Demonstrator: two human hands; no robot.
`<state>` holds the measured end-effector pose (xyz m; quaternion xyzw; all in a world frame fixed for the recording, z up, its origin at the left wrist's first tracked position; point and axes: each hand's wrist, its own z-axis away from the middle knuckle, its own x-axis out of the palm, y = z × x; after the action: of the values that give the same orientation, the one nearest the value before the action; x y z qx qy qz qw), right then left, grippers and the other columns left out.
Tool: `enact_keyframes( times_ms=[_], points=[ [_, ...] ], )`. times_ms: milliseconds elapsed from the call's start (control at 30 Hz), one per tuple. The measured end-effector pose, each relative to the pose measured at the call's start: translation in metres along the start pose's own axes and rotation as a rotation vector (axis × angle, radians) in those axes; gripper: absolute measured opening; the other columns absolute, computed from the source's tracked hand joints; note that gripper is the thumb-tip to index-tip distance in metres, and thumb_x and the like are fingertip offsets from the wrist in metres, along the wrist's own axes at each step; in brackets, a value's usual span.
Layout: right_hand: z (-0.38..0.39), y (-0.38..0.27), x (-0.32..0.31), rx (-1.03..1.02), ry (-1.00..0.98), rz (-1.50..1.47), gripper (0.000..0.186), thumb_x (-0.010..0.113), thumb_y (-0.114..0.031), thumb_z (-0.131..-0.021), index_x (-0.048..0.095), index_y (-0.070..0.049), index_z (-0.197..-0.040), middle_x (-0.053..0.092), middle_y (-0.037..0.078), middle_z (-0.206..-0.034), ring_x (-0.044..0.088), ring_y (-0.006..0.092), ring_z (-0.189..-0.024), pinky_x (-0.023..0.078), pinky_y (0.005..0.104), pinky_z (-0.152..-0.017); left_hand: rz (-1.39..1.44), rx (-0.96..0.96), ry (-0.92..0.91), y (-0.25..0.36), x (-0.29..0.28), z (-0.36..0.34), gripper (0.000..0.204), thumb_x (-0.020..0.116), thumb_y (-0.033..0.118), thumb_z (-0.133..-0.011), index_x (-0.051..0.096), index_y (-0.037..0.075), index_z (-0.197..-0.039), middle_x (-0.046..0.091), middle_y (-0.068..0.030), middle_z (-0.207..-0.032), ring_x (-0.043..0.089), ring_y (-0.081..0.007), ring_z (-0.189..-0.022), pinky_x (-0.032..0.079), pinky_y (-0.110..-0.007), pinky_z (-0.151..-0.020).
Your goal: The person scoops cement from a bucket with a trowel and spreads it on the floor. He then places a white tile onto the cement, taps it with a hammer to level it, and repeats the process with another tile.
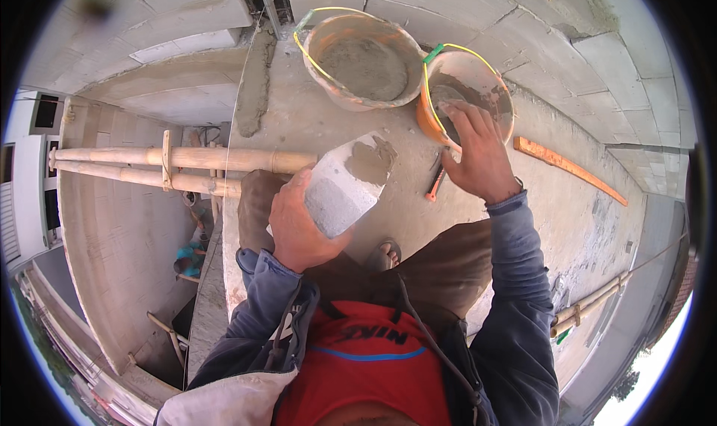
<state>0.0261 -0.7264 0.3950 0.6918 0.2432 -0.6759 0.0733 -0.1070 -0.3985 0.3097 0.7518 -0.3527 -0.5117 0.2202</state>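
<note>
Hands: your left hand (299, 228) and your right hand (478, 153) both come up from the lower edge in grey-blue sleeves.
Left grip: your fingers and thumb are wrapped round the lower end of a pale grey block (343, 187), clamped on it, so the block is lifted clear of the slab and tilted, its far end pointing up and to the right.
Block: a patch of wet grey mortar (371, 161) sits on its upper far end; the rest of its face is bare.
Right grip: your fingers are spread and reach over the near rim of the orange bucket (502, 90), fingertips at or just inside the rim; you cannot tell from here whether they touch the mortar in it.
Orange bucket: it stands on the concrete slab (567, 202), with a yellow wire handle and a green clip at the rim, and dark wet mortar inside.
Second bucket: a larger pale bucket (364, 56) stands just beside the orange one, on its left, nearly full of grey mortar.
Near your right wrist: a small orange-handled tool (435, 185) lies on the slab below the orange bucket.
Farther right: a long orange wooden strip (567, 168) lies on the slab, well apart from your hand.
Left side: two bamboo poles (179, 168) run out over the slab's edge.
Below you: one foot in a sandal (382, 256) shows between your knees.
</note>
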Motion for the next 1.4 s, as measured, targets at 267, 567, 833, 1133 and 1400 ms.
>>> enact_keyframes(
  times_ms=[267, 567, 833, 1133, 1400],
  points=[
    [0.016, -0.145, 0.036, -0.637, -0.134, 0.135, 0.075, 0.057, -0.020, -0.099, 0.042, -0.015, -0.172, 0.051, 0.026, -0.165, 0.046, 0.0434, -0.156, 0.020, 0.0655, -0.136, -0.175, -0.150, -0.149, 0.028, -0.006, 0.010, 0.099, 0.094, 0.043, -0.070, 0.049, 0.002, -0.147, 0.060, -0.0224, -0.142, 0.062, -0.0423, -0.125, 0.047, -0.054, -0.103],
    [-0.044, -0.160, 0.021, -0.698, -0.506, 0.385, 0.088, 0.092, -0.024, -0.066, 0.059, -0.007, -0.146, 0.068, 0.017, -0.125, 0.067, 0.0334, -0.121, 0.046, 0.0523, -0.102, 0.272, -0.325, -0.125, -0.028, -0.023, 0.064, 0.118, 0.102, 0.034, -0.069, 0.035, -0.003, -0.159, 0.050, -0.0299, -0.151, 0.051, -0.0478, -0.144, 0.040, -0.052, -0.124],
    [-0.081, -0.169, -0.091, -0.657, -0.525, 0.375, 0.101, 0.098, -0.030, -0.061, 0.051, -0.002, -0.146, 0.064, 0.016, -0.121, 0.068, 0.0371, -0.118, 0.049, 0.0566, -0.104, 0.378, -0.282, -0.220, -0.050, -0.007, 0.044, 0.138, 0.101, 0.049, -0.073, 0.020, -0.009, -0.168, 0.031, -0.0350, -0.170, 0.033, -0.0471, -0.161, 0.030, -0.050, -0.133],
    [-0.112, -0.248, -0.270, -0.589, -0.447, 0.380, 0.115, 0.101, -0.027, -0.057, 0.043, -0.004, -0.153, 0.064, 0.024, -0.131, 0.067, 0.0435, -0.124, 0.048, 0.0545, -0.108, 0.706, -0.003, 0.037, -0.016, -0.040, -0.053, 0.136, 0.100, 0.050, -0.070, 0.023, -0.005, -0.167, 0.037, -0.0295, -0.167, 0.039, -0.0462, -0.156, 0.033, -0.054, -0.128],
    [-0.112, -0.249, -0.333, -0.681, -0.344, 0.132, 0.121, 0.101, -0.023, -0.054, 0.037, -0.008, -0.156, 0.064, 0.020, -0.131, 0.068, 0.0399, -0.122, 0.052, 0.0463, -0.105, 0.334, 0.247, 0.178, 0.027, -0.188, -0.072, 0.123, 0.101, 0.041, -0.067, 0.034, -0.004, -0.160, 0.054, -0.0270, -0.145, 0.058, -0.0422, -0.136, 0.046, -0.051, -0.116]
  ],
)
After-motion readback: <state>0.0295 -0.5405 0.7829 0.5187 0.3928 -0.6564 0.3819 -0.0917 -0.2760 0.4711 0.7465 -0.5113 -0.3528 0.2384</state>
